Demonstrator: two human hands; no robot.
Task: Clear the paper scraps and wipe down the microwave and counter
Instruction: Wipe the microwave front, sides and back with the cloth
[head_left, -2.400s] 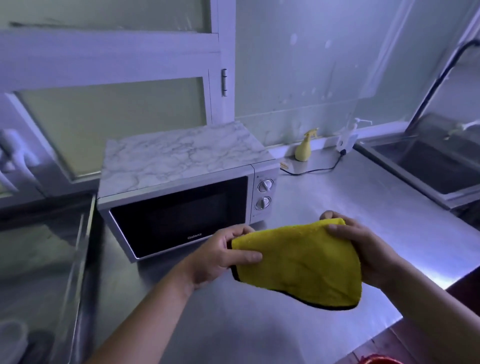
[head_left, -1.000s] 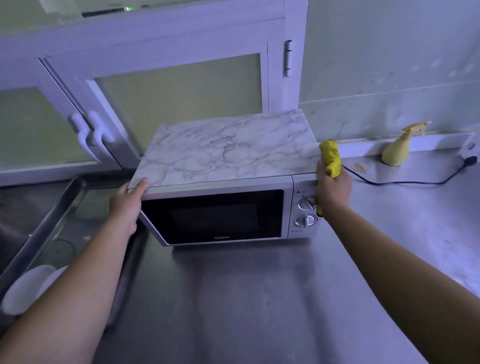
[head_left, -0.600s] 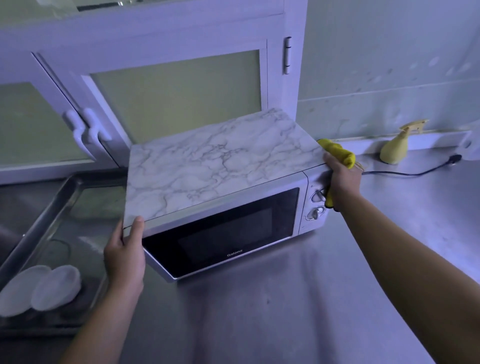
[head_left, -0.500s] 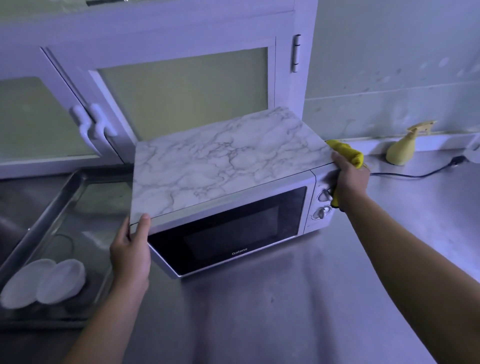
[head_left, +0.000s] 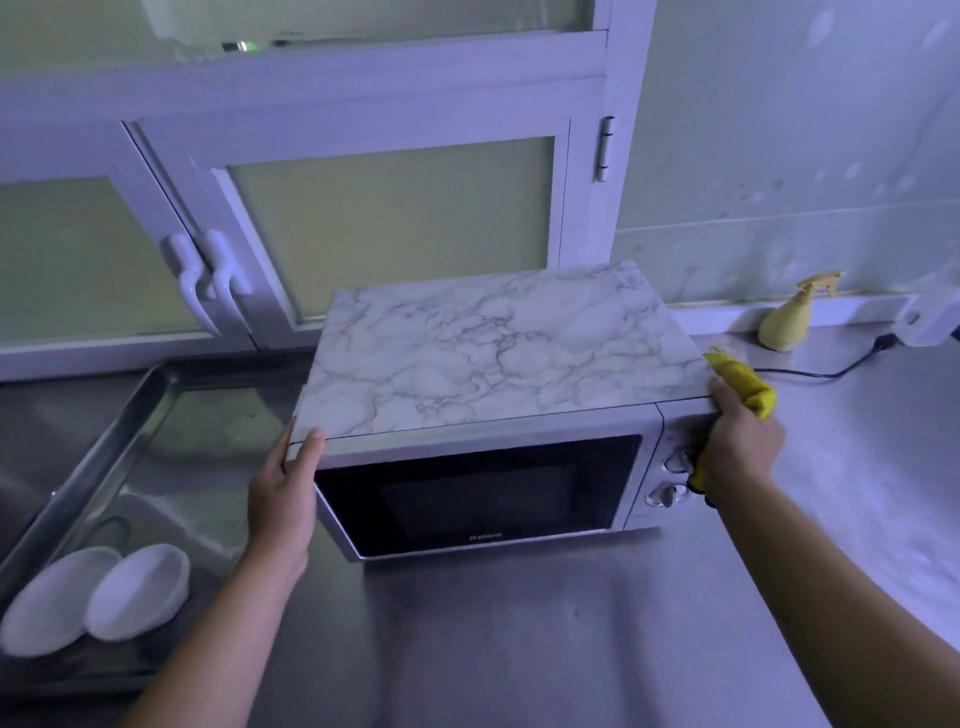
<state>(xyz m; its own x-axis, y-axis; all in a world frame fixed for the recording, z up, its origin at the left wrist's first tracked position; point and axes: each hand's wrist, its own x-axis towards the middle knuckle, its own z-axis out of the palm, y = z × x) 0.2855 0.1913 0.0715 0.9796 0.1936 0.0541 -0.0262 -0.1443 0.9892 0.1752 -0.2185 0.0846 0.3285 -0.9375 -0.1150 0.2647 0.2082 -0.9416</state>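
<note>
A silver microwave (head_left: 488, 499) with a marble-patterned top and dark door stands on the steel counter (head_left: 571, 649). My left hand (head_left: 283, 493) grips its front left corner, fingers over the top edge. My right hand (head_left: 740, 447) grips the front right corner by the control dials, with a bunched yellow cloth (head_left: 743, 382) squeezed between palm and microwave. No paper scraps show.
A yellow spray bottle (head_left: 789, 322) stands at the back wall on the right, with a black power cord (head_left: 831, 371) running along the counter. Left of the microwave a steel tray (head_left: 104, 467) holds two white bowls (head_left: 98, 597). White cabinet doors (head_left: 363, 223) rise behind.
I took hold of the microwave with both hands, the cloth bunched in my right. The microwave has been swung at an angle and then back to nearly square, shifted toward me and to the right.
</note>
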